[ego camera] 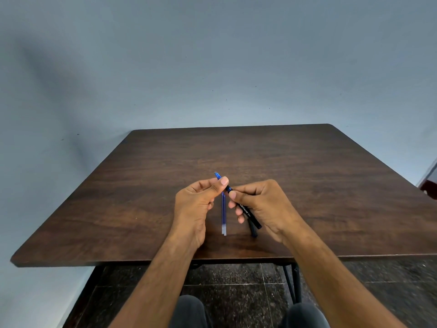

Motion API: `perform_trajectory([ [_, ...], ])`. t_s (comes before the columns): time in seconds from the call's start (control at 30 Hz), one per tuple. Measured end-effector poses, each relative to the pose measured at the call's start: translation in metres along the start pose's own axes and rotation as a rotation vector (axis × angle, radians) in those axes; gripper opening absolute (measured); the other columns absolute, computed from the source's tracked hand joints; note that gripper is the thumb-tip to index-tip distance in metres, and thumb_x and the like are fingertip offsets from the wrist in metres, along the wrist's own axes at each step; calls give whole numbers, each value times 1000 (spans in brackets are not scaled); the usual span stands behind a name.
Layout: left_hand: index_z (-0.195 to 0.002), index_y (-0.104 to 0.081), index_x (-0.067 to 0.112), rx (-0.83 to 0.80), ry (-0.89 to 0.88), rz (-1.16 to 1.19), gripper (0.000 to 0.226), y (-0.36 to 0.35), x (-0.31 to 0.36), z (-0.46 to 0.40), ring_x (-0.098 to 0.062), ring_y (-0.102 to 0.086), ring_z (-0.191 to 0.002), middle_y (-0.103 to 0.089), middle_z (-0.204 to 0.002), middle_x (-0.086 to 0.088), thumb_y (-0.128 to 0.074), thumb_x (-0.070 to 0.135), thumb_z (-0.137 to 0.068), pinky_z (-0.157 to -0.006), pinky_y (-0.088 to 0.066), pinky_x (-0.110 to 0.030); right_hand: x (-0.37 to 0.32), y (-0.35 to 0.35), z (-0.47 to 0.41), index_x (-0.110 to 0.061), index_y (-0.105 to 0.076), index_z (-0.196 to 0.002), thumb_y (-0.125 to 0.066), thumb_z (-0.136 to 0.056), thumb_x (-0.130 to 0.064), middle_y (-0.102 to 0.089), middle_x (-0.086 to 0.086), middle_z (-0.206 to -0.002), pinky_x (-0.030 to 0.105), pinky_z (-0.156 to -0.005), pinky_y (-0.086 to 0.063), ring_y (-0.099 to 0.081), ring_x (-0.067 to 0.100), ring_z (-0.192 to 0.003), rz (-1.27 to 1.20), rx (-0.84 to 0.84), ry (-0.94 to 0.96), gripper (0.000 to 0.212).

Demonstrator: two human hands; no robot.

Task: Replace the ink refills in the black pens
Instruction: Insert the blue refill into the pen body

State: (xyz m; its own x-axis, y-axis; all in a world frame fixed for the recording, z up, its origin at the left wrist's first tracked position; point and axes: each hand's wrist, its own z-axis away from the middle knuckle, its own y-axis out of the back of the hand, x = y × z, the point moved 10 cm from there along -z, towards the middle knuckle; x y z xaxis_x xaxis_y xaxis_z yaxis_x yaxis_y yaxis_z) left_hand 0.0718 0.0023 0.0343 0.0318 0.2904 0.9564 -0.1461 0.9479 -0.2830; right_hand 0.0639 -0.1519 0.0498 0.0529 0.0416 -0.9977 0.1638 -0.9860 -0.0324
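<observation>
My right hand [262, 204] grips a black pen barrel [249, 214] with white lettering, tilted up to the left. My left hand [198, 204] pinches the blue refill tip [217, 176] that sticks out of the barrel's front end. Two loose blue refills [223, 216] with clear ends lie side by side on the table between my hands. A second black pen [253, 230] lies on the table under my right hand, mostly hidden.
The dark wooden table [307, 166] stands against a pale blue wall. A dark red object [429, 183] shows at the right edge. My knees and the table's metal legs are visible below the near edge.
</observation>
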Motion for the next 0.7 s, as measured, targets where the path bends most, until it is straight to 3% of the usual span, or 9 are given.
perform_trajectory([
  [0.1, -89, -79, 20, -77, 35, -17, 36, -5, -1, 1, -5, -55, -70, -73, -78, 11, -86, 38, -59, -77, -42, -29, 1, 0, 0, 4, -78, -99, -69, -94, -4, -72, 13, -72, 29, -52, -56, -61, 18, -56, -19, 2, -4, 13],
  [0.17, -105, -77, 22, -179, 37, -23, 40, -12, 0, 2, 0, -62, -76, -77, -98, 10, -80, 38, -69, -81, -39, -30, 1, 1, -1, 3, -78, -100, -69, -94, -3, -72, 14, -72, 30, -54, -57, -61, 19, -57, -19, 10, 1, 13],
  [0.27, -111, -75, 20, -264, 12, -15, 26, -19, 4, 4, 4, -66, -79, -75, -112, 3, -68, 25, -87, -83, -38, -32, 1, 2, -1, 2, -79, -99, -68, -94, -4, -72, 15, -74, 31, -55, -58, -61, 21, -59, -12, 12, 2, 13],
  [0.37, -99, -79, 19, -196, -1, -27, 20, -13, 8, 1, 4, -65, -73, -77, -104, 0, -75, 25, -81, -80, -38, -31, 2, 1, -2, 3, -78, -101, -70, -93, -3, -72, 17, -75, 30, -55, -58, -62, 20, -59, -28, 6, -11, 13],
  [0.57, -71, -75, 22, -37, 21, -14, 35, 0, 4, -4, -2, -53, -61, -71, -74, 8, -90, 45, -49, -69, -40, -27, 1, -1, -4, 2, -78, -103, -73, -90, -3, -74, 16, -76, 29, -54, -57, -63, 19, -57, -14, -5, 2, 14],
  [0.7, -67, -67, 24, -37, 75, -9, 37, -1, -3, -5, -8, -44, -63, -57, -61, 11, -90, 47, -51, -64, -38, -27, 2, -1, -4, 1, -78, -102, -74, -89, -3, -76, 20, -81, 30, -55, -58, -64, 19, -58, -10, 2, 9, 15],
])
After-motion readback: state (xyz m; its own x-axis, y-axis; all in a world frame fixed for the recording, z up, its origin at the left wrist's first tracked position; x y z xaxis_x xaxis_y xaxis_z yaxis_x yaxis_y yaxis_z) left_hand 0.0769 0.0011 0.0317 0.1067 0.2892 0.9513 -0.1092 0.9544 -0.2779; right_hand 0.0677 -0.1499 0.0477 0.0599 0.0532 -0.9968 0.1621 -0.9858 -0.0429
